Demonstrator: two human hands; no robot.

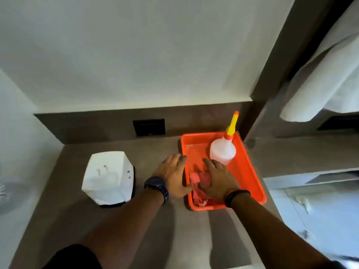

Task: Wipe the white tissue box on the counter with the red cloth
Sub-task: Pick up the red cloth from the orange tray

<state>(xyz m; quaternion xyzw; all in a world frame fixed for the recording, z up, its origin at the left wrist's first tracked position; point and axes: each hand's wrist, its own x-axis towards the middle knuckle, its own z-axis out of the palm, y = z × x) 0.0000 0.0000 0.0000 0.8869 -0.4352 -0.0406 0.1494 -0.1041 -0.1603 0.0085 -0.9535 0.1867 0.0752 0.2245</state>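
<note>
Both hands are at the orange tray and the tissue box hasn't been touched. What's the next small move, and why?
Probably close the right hand on the red cloth and lift it out of the orange tray. The cloth lies bunched under that hand, while the white tissue box stands apart, beyond the left hand at the tray's rim.

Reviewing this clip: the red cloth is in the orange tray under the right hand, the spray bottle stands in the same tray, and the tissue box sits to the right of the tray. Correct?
Not quite. In the head view the tissue box sits on the counter left of the tray, not right. The rest holds: the cloth lies in the tray under the right hand, and the bottle stands in it.
</note>
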